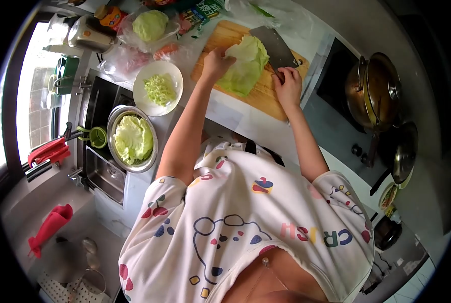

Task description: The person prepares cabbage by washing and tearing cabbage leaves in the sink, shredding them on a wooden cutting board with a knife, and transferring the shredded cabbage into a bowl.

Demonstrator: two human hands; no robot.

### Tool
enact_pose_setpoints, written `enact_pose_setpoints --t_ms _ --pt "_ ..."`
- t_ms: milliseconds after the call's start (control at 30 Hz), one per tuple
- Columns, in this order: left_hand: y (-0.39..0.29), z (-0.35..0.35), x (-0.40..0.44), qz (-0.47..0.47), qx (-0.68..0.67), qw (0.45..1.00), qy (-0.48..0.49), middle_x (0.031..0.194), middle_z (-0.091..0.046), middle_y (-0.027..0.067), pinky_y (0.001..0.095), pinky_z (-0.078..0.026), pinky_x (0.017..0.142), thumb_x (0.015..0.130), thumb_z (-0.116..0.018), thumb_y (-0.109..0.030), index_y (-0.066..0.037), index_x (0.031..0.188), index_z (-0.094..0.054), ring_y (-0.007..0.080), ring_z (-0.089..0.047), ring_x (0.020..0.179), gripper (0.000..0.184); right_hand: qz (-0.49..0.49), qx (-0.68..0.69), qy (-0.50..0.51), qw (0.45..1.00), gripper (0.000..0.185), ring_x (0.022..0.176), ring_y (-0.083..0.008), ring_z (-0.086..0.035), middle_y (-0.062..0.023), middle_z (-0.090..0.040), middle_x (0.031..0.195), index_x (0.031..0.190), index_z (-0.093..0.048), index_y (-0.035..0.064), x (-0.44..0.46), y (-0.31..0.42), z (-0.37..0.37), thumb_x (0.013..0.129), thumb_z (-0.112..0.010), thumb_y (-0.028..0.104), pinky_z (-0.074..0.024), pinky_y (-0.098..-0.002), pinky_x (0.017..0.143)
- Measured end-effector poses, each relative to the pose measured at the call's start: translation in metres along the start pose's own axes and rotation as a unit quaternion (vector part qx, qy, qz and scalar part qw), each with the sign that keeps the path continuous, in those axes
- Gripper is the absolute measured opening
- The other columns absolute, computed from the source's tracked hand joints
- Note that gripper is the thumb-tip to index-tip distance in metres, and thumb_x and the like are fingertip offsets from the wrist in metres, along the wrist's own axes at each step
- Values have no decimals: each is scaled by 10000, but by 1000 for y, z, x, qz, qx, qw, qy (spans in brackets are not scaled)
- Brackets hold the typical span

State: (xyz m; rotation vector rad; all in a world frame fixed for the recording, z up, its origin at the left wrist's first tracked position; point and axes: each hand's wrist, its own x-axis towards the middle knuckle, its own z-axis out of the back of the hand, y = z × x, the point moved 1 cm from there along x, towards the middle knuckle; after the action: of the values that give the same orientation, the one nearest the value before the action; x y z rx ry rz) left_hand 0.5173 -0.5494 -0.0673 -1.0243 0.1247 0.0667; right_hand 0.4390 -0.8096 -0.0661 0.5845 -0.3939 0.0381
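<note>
A pale green cabbage leaf (pixel 246 65) lies spread on the wooden cutting board (pixel 220 35). My left hand (pixel 218 64) grips the leaf's left edge, fingers pinched together. On the right side of the board my right hand (pixel 289 88) is closed round the handle of a cleaver (pixel 275 46). The cleaver's broad dark blade points away from me, beside the leaf's right edge. Left of the board, a white plate (pixel 177 81) holds finely shredded cabbage (pixel 158 90). Nearer to me, a metal bowl (pixel 153 149) contains larger cabbage leaves (pixel 133 139).
A cabbage head (pixel 150 25) sits in plastic at the back, near bagged food (pixel 129 63). The sink (pixel 104 174) is at left with a green cup (pixel 98 137). At right, a lidded pan (pixel 372 91) stands on the stove (pixel 331 121).
</note>
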Motion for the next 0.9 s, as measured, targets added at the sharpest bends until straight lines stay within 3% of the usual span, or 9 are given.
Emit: enact_pose_setpoints --t_ms 300,367,533,733,867,900 --pt "8 35 -50 -64 53 994 -71 1064 -695 182 420 -548 832 773 -792 -205 -49 1171 -668 350 -679 958 445 -19 -19 45 999 356 1156 -376 -548 -164 -545 1270 1169 -654 118 4 -2 -5 845 -756 223 -479 -446 941" --pt "5 43 -64 -67 69 992 -79 1074 -702 179 389 -556 845 806 -782 -191 -64 1214 -664 312 -697 966 443 -33 -5 50 998 392 1204 -381 -524 -192 -528 1290 1198 -641 105 3 -1 -1 848 -761 234 -471 -441 969" --pt "3 63 -83 -79 109 986 -96 1059 -715 153 354 -557 834 839 -766 -192 -73 1220 -675 281 -705 938 409 -24 -63 58 996 419 1182 -357 -541 -155 -552 1282 1233 -617 126 -4 3 7 863 -751 270 -472 -452 964" --pt "6 77 -106 -111 9 984 -142 949 -739 122 329 -561 781 849 -754 -196 -70 1120 -721 230 -717 850 302 24 -30 11 999 373 1142 -355 -564 -145 -603 1207 1198 -632 102 -27 48 9 877 -735 260 -463 -460 961" --pt "1 86 -141 -61 -99 983 -142 896 -736 128 326 -562 741 857 -741 -127 -24 1043 -718 217 -722 806 214 14 58 23 998 323 1128 -352 -564 -141 -631 1148 1162 -641 79 -49 86 0 885 -723 224 -461 -457 948" --pt "4 83 -149 -65 -129 978 -151 872 -736 122 316 -558 725 865 -736 -121 -18 1025 -720 203 -718 778 192 13 49 16 999 251 1042 -330 -604 -133 -656 1079 1114 -657 70 -55 105 2 892 -709 174 -494 -431 886"
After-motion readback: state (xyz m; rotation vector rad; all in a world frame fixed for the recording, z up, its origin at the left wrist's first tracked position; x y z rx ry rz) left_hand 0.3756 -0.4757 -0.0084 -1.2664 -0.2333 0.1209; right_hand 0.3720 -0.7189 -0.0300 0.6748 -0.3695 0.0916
